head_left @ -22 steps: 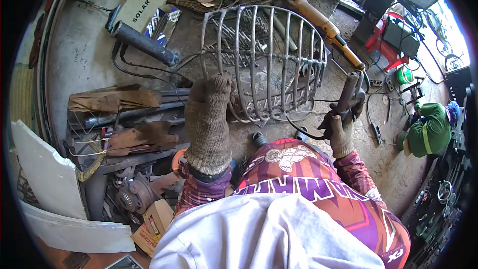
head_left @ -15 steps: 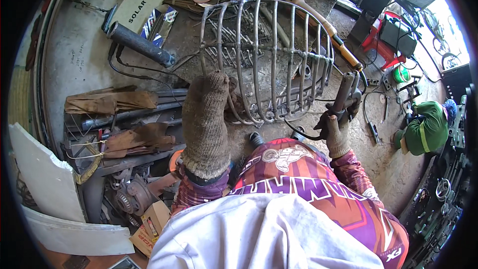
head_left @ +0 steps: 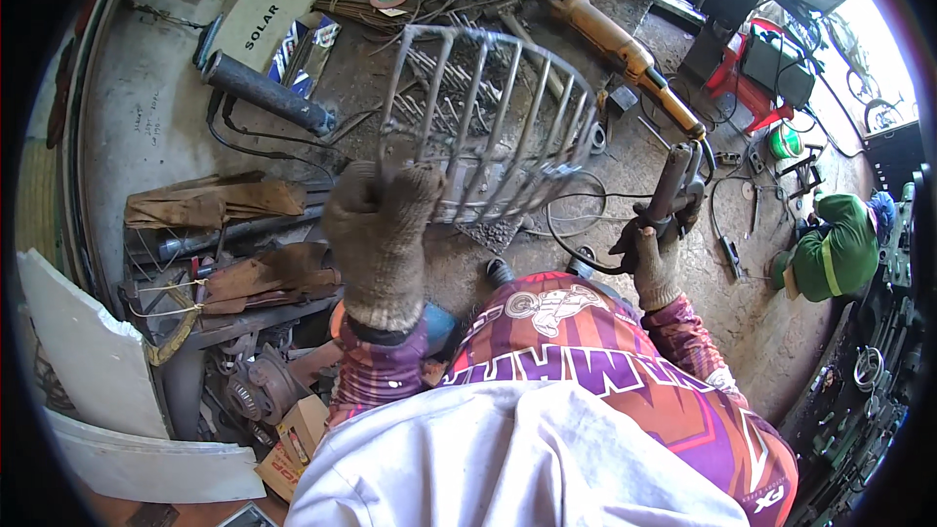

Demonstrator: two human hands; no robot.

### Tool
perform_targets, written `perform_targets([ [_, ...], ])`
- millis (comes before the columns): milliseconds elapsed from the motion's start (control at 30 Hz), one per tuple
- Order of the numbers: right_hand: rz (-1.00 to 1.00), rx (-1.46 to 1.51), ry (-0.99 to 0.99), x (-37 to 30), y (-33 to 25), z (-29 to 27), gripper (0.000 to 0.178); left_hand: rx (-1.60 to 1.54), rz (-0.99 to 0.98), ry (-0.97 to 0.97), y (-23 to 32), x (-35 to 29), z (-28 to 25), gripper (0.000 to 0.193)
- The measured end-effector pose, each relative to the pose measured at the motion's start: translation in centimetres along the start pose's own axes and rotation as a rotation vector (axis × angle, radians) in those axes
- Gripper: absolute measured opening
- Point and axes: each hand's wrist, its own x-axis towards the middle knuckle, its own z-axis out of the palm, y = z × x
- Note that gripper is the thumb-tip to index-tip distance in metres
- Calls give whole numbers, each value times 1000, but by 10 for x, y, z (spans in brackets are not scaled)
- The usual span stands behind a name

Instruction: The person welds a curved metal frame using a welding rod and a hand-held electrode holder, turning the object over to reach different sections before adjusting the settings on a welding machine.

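My left hand (head_left: 379, 239), in a thick knitted glove, is closed on the near left side of a curved metal grille (head_left: 472, 95). The grille is made of bent bars joined by a cross bar, and it hangs tilted and blurred above the bench. Its gripped part is hidden by the glove. At the right, my gloved right hand (head_left: 656, 252) is wrapped round a welding electrode holder (head_left: 672, 185), whose jaws point away from me. A black cable (head_left: 561, 237) loops from it. I cannot see a rod in the jaws.
Beyond the grille lie an angle grinder (head_left: 605, 34), loose rods and cables. A dark pipe (head_left: 268, 95) lies at the left near a pale box (head_left: 262, 12). A red machine (head_left: 742, 83) stands at the far right. A person in green (head_left: 835, 249) crouches at the right.
My left hand has moved left and slightly toward me, swinging and tilting the grille with it. More of the grinder shows now. My right hand has hardly moved.
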Motion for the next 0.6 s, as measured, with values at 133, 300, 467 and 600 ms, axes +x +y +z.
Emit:
perform_targets([
  [133, 1, -6, -58, -2, 7, -8, 59, 671, 296, -9, 4, 13, -11, 48],
  [300, 31, -16, -237, 1, 9, -9, 73, 913, 486, -135, -13, 27, -28, 46],
  [467, -17, -125, -329, 12, -3, -1, 69, 976, 463, -254, -16, 37, -22, 43],
  [600, -73, -96, -335, 12, 0, 5, 66, 930, 365, -282, -19, 48, -26, 46],
])
